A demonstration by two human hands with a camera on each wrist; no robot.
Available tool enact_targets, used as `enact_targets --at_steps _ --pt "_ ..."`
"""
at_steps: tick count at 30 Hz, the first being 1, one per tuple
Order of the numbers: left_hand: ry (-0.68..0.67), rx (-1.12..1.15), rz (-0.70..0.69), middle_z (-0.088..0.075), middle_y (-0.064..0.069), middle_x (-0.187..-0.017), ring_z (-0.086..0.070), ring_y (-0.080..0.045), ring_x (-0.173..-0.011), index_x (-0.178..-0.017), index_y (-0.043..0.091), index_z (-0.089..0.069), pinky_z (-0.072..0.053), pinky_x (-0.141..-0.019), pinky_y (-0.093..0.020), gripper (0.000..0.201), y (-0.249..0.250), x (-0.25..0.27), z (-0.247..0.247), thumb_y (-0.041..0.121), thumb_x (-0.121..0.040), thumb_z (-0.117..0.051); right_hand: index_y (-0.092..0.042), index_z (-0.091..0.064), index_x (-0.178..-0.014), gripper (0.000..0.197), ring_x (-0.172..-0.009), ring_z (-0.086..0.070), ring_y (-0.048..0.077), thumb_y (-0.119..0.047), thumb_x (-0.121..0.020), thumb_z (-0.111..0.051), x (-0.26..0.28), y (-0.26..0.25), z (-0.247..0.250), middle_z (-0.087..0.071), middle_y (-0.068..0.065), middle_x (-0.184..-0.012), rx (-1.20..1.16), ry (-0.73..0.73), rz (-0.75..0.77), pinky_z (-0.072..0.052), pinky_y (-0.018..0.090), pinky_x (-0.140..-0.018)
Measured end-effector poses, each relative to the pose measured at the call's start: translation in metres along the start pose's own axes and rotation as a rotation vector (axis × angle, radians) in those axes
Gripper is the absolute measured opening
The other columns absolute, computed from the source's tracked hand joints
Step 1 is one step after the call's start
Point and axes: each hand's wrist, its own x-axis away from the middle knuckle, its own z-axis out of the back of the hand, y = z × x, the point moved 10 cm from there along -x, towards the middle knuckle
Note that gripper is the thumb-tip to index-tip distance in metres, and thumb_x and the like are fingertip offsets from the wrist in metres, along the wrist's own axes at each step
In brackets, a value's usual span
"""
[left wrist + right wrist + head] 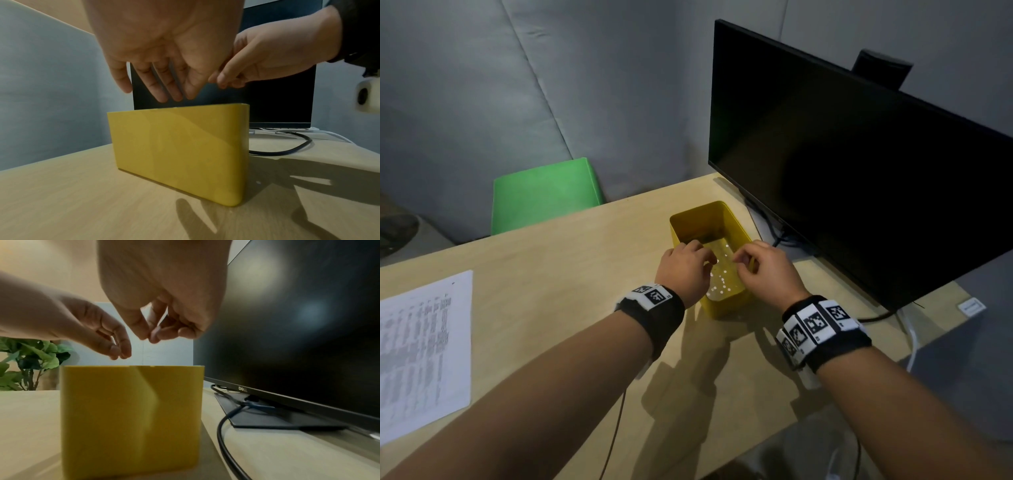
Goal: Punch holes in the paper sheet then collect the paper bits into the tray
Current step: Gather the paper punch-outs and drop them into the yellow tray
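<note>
Paper bits point(722, 286): white specks strewn over the floor of the yellow tray point(726, 305), so most of the collecting looks done. Tray toward the far right of the counter point(571, 274), just in front of the monitor point(859, 164), open top up to catch what drops.

Left hand point(683, 270) over the tray's left rim, fingers straight and slack, pointing down, gripping nothing visible; probably just emptied, or shedding specks that cling. Right hand point(768, 274) over the right rim, fingers curled, thumb and forefinger tips point(144, 335) pressed together above the opening. Too small to tell whether a bit sits between them. Both held clear of the rim, not touching it, likely so that anything let go falls inside.

Paper sheet point(424, 349) flat at the counter's left edge, well apart from the tray; holes not discernible.

Pale wood counter, a dark cable point(222, 434) looping from under the monitor. Beyond the far edge, a green stool point(544, 195), a grey padded wall, a leafy plant point(30, 363).
</note>
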Motion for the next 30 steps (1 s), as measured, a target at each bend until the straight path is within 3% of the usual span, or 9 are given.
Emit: enact_targets --at_steps 5,8,11,16,24,27,30 --pt "0.037 0.038 -0.010 -0.053 0.003 -0.121 -0.049 -0.019 -0.106 -0.117 0.027 -0.057 -0.038 -0.093 -0.032 0.025 -0.005 0.008 0.005 0.021 -0.094 -0.047 -0.022 -0.058 -0.081 0.005 -0.080 -0.056 0.014 -0.017 -0.083 -0.059 0.045 0.026 -0.017 -0.058 -0.004 -0.084 0.060 -0.073 -0.017 -0.052 0.033 -0.076" --pt "0.048 0.047 -0.028 -0.054 0.003 -0.119 -0.049 -0.019 -0.103 -0.114 0.028 -0.057 -0.037 -0.087 -0.029 0.024 -0.005 0.017 0.008 0.023 -0.093 -0.047 -0.022 -0.067 -0.096 0.013 -0.089 -0.059 0.015 -0.021 -0.088 -0.057 0.065 0.054 -0.044 -0.063 -0.004 -0.096 0.152 -0.172 -0.092 -0.050 0.029 -0.079" --pt "0.061 0.041 -0.063 -0.055 0.002 -0.114 -0.050 -0.020 -0.098 -0.110 0.025 -0.058 -0.033 -0.081 -0.027 0.021 -0.004 0.029 0.011 0.023 -0.091 -0.049 -0.024 -0.065 -0.115 0.026 -0.098 -0.058 0.015 -0.028 -0.093 -0.053 0.069 0.068 -0.066 -0.060 -0.004 -0.115 0.228 -0.214 -0.122 -0.048 0.028 -0.082" --pt "0.057 0.056 -0.049 -0.058 -0.002 -0.103 -0.051 -0.024 -0.089 -0.101 0.018 -0.058 -0.032 -0.070 -0.028 0.016 -0.017 0.054 0.012 0.015 -0.088 -0.050 -0.027 -0.065 -0.118 0.030 -0.107 -0.057 0.019 -0.036 -0.094 -0.050 0.061 0.073 -0.090 -0.056 -0.002 -0.126 0.342 -0.248 -0.153 -0.050 0.035 -0.087" --pt "-0.191 0.012 -0.020 -0.056 -0.002 -0.113 -0.053 -0.023 -0.099 -0.107 0.020 -0.059 -0.043 -0.075 -0.032 0.021 -0.054 0.104 -0.030 0.017 -0.091 -0.047 -0.027 -0.071 -0.109 0.027 -0.110 -0.054 0.018 -0.035 -0.092 -0.052 0.067 0.073 -0.095 -0.054 -0.004 -0.126 0.358 -0.145 -0.199 -0.049 0.032 -0.088" --pt "-0.315 -0.024 -0.109 -0.057 -0.001 -0.113 -0.053 -0.022 -0.098 -0.108 0.022 -0.060 -0.038 -0.073 -0.029 0.021 -0.050 0.133 -0.050 0.022 -0.093 -0.046 -0.023 -0.071 -0.111 0.028 -0.113 -0.050 0.020 -0.036 -0.091 -0.055 0.081 0.071 -0.098 -0.053 0.000 -0.125 0.307 -0.087 -0.228 -0.047 0.035 -0.093" --pt "-0.439 -0.061 -0.247 -0.057 -0.002 -0.114 -0.054 -0.024 -0.099 -0.109 0.023 -0.061 -0.041 -0.078 -0.034 0.024 -0.039 0.165 -0.068 0.031 -0.093 -0.046 -0.022 -0.069 -0.114 0.030 -0.111 -0.049 0.021 -0.033 -0.090 -0.057 0.091 0.066 -0.097 -0.054 0.002 -0.120 0.275 -0.035 -0.222 -0.046 0.039 -0.095"
